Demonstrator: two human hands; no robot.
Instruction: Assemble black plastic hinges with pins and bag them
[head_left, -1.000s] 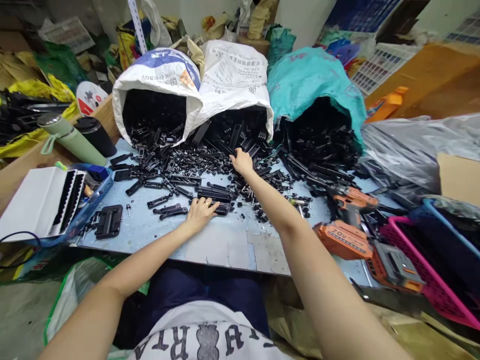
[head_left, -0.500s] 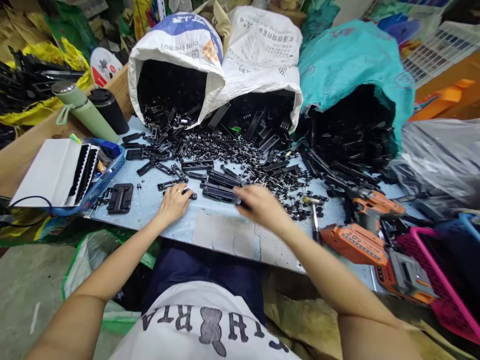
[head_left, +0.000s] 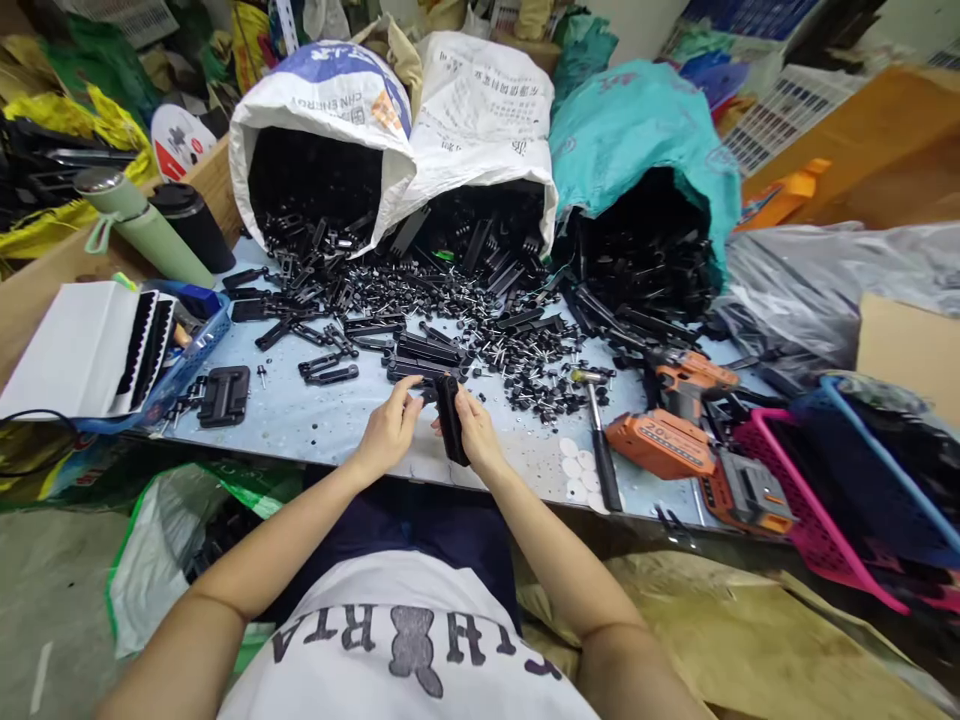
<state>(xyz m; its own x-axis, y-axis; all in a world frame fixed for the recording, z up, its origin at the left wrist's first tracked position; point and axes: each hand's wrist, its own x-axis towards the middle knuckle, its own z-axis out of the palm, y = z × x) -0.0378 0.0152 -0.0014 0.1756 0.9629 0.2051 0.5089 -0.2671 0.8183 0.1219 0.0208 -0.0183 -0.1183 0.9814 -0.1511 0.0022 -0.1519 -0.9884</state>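
A long black plastic piece [head_left: 451, 425] is gripped upright in my right hand [head_left: 478, 437], just above the front of the blue table [head_left: 315, 425]. My left hand [head_left: 388, 428] is close beside it on the left, thumb and fingers closed around a small black plastic part [head_left: 430, 395] whose shape is mostly hidden. Just beyond both hands lies a stack of long black plastic pieces [head_left: 427, 350]. Shorter black links [head_left: 330, 375] are scattered to the left of that stack. Behind it spreads a heap of small black parts and screws [head_left: 517, 350].
Two white sacks [head_left: 480, 120] and a teal sack [head_left: 637, 135] spill black parts at the back. A hammer [head_left: 604, 455] and orange power drill [head_left: 664, 442] lie to the right, near a pink basket [head_left: 787, 500]. At left are a blue basket [head_left: 191, 365] and bottle [head_left: 150, 235].
My right hand has come back from the stack toward me with a long black piece. My left hand has lifted off the table and moved right, toward it. The camera view has shifted.
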